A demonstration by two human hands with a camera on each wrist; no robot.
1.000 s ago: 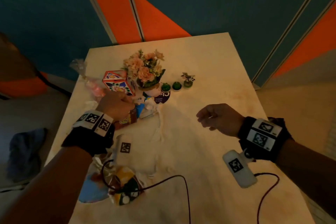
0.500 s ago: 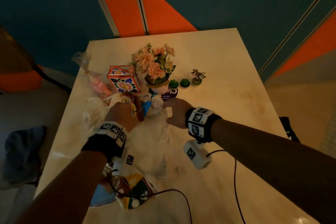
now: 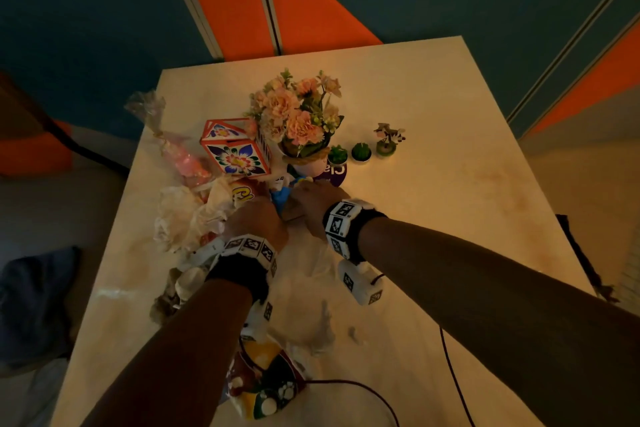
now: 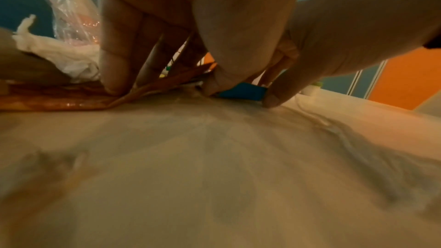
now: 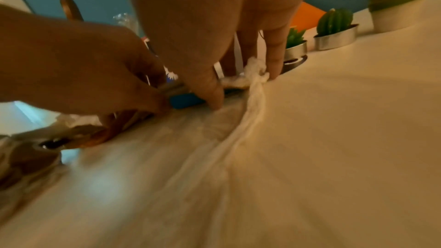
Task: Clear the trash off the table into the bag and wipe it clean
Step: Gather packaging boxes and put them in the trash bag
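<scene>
A thin white plastic bag (image 3: 304,274) lies flat on the table (image 3: 433,218) under both wrists. Its knotted end (image 5: 256,72) sits by my right fingers. My left hand (image 3: 256,222) curls down on an orange snack packet (image 4: 59,97), and its thumb tip touches one end of a blue wrapper (image 4: 242,91). My right hand (image 3: 313,199) grips the bag's top, with the thumb on the near side of the blue wrapper (image 5: 186,101) and the fingers behind the knot. Crumpled tissue (image 3: 180,215), a clear cellophane wrap (image 3: 176,152) and a colourful packet (image 3: 263,388) lie around.
A pot of pink flowers (image 3: 298,114), a flower-patterned box (image 3: 235,149), two small cactus pots (image 3: 349,152) and a tiny plant (image 3: 388,139) stand just beyond my hands. A dark cable (image 3: 363,388) crosses the near edge. A blue cloth (image 3: 31,291) lies on the floor at the left.
My right hand has come in from the right side of the table to the bag's top, close beside my left hand. The left hand has stayed at the snack packet.
</scene>
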